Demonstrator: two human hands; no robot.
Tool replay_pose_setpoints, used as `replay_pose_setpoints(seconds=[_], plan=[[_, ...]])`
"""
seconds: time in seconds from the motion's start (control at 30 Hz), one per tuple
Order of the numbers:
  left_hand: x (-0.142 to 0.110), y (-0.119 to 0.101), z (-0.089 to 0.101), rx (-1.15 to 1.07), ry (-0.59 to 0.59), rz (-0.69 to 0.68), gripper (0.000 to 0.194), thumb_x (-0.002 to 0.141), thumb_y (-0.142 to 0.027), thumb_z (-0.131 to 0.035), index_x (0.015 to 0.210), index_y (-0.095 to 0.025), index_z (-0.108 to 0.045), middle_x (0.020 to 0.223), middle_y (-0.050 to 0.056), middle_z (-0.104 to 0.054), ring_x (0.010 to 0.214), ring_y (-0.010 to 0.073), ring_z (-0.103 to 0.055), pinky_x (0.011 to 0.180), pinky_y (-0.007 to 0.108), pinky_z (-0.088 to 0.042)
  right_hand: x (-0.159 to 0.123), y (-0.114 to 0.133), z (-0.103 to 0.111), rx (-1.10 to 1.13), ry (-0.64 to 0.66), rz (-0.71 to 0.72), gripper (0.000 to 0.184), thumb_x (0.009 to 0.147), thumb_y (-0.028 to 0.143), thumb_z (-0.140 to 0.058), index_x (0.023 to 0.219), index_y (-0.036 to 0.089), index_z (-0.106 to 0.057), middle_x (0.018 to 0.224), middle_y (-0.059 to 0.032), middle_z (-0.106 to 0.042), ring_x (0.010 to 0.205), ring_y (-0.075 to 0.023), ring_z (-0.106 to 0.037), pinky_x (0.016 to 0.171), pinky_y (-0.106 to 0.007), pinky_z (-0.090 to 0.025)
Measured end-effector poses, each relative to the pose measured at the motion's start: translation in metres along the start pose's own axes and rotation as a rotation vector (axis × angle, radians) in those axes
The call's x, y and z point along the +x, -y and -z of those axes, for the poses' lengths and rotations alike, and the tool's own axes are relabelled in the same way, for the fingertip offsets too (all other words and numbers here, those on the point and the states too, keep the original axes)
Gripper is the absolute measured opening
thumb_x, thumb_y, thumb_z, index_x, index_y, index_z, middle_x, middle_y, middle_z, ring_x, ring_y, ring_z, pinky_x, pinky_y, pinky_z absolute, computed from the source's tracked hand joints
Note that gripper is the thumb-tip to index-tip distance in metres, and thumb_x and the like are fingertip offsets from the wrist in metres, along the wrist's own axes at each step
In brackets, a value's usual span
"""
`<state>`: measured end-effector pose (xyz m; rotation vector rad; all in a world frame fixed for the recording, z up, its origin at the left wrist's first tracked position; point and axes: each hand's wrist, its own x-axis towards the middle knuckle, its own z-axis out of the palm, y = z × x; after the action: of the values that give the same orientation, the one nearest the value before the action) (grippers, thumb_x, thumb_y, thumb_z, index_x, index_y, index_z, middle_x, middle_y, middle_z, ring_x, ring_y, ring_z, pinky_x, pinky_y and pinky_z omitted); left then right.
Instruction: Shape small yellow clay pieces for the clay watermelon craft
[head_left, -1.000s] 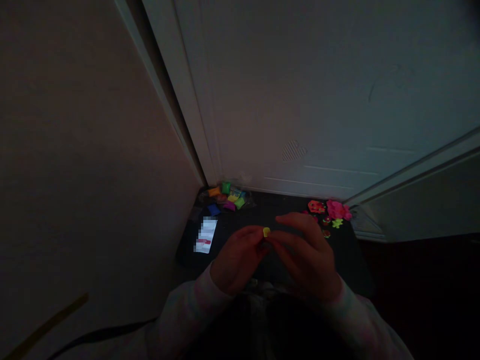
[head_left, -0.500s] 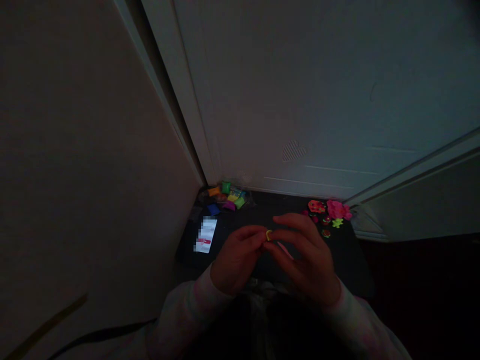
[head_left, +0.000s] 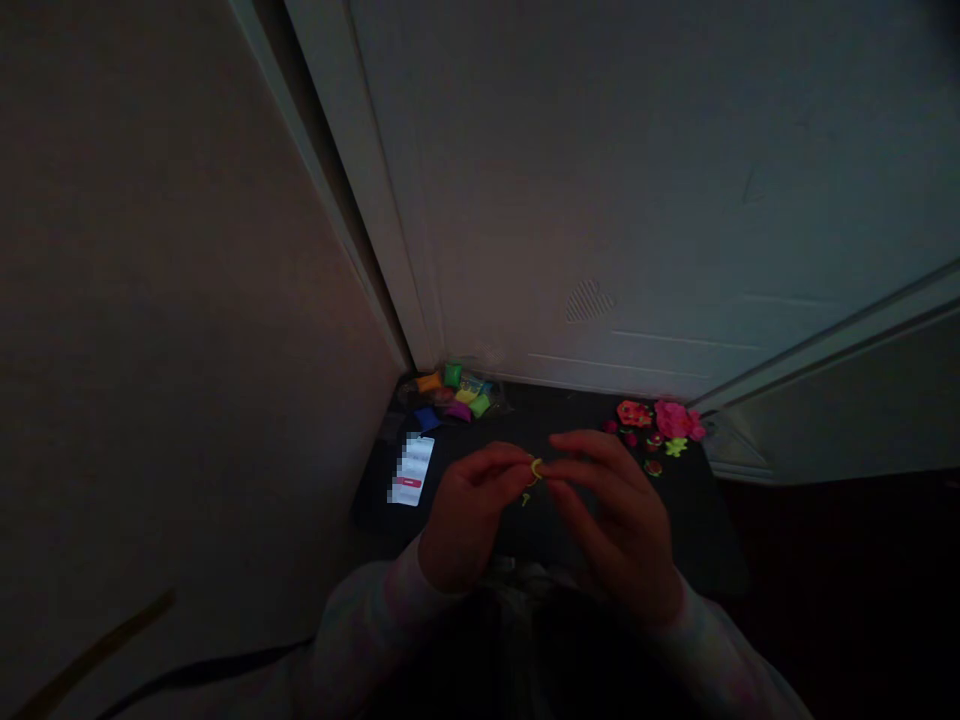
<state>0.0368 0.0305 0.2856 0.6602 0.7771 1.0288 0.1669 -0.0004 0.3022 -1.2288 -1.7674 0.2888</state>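
A small curved yellow strip, clay-like (head_left: 536,468), is pinched between the thumb and fingers of my left hand (head_left: 471,510), held above the dark table. My right hand (head_left: 626,520) comes from the other side with its fingers apart; one fingertip touches the right edge of the strip, while its thumb is a little below and another finger is raised. Under the strip, between my hands, there is a tiny yellow piece (head_left: 526,499). The picture is dim, so the exact shape of the strip is hard to make out.
A lit phone (head_left: 414,472) lies at the table's left. Behind it are several colourful small packets (head_left: 459,395) in clear plastic. At the right sit pink flower-like shapes (head_left: 677,420), a yellow-green one (head_left: 676,447) and small round pieces. A white door (head_left: 600,200) rises behind the table (head_left: 555,402).
My right thumb has moved away from the yellow strip, and the pink thing by that hand is out of sight. A tiny yellow piece now shows below. The phone's screen has changed.
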Motion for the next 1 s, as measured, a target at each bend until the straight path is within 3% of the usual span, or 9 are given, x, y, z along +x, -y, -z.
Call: replay_pose_setpoints(seconds=[0.53,1.0], plan=[[-0.0004,-0.0032,0.0038,0.179,0.003,-0.094,0.003,0.064,-0.017,-0.066,0.066,-0.019,-0.068,0.072,-0.001,-0.061,0.072,0.0116,-0.054,0.068,0.024,-0.042,0.0018,0.0014,0.0003,-0.007,-0.021,0.004,0.013,0.074,0.015,-0.059,0.085,0.023,-0.057,0.098,-0.0046,-0.057,0.088,-0.0168,-0.056,0.072,-0.031,-0.047],[-0.0025,-0.0058,0.0075,0.311,0.062,-0.274,0.01,0.065,-0.014,-0.068,0.068,-0.024,-0.07,0.076,0.0,-0.063,0.078,0.0133,-0.057,0.072,0.024,-0.043,0.003,0.0036,0.0021,-0.016,-0.008,0.005,0.009,0.075,0.018,-0.058,0.082,0.023,-0.057,0.096,-0.005,-0.058,0.086,-0.0177,-0.056,0.068,-0.032,-0.048]])
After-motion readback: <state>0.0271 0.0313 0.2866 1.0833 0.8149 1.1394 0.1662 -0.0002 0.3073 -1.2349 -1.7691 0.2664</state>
